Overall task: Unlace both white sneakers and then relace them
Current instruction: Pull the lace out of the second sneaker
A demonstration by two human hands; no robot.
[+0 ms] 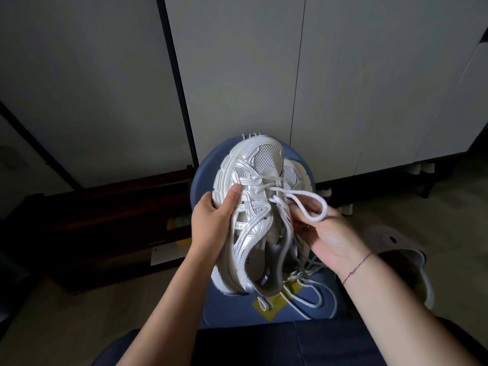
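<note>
Left hand (211, 223) gripping sneaker (253, 207), right hand (330, 233) holding lace loop (306, 194), 2nd sneaker (301, 175) mostly hidden behind

The single wide-angle head camera looks forward and down, close over the round blue plastic stool (229, 310), facing tall pale cupboard doors (237, 75).
</note>
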